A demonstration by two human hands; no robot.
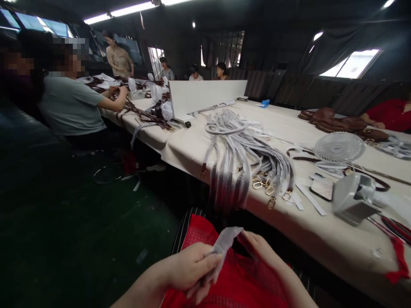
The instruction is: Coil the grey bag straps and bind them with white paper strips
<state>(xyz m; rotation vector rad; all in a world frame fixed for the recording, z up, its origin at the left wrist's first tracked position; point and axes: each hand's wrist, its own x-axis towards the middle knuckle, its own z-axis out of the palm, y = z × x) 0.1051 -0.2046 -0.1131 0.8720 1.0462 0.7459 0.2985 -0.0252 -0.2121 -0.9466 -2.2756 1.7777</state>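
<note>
Over my lap, my left hand (195, 266) is closed around a whitish, see-through wrapping strip (224, 244), thumb on top. The strip rises to the fingertips of my right hand (260, 247), which look closed at its upper end, though they are blurred and partly hidden. Whether a strap lies inside the strip, I cannot tell. Just beyond my hands, a heap of film-wrapped straps (233, 149) lies on the table and hangs over its edge. Gold-coloured metal clasps (258, 184) show at several strap ends. Red cloth (237, 282) covers my lap.
The cloth-covered table (189, 149) has its edge in front of me. At right are a fan (339, 146), a phone (321, 187) and a tilted grey device (355, 199). A white panel (208, 98) stands mid-table. Left, a co-worker (72, 105) handles brown straps (141, 112); brown bags (330, 119) lie far right.
</note>
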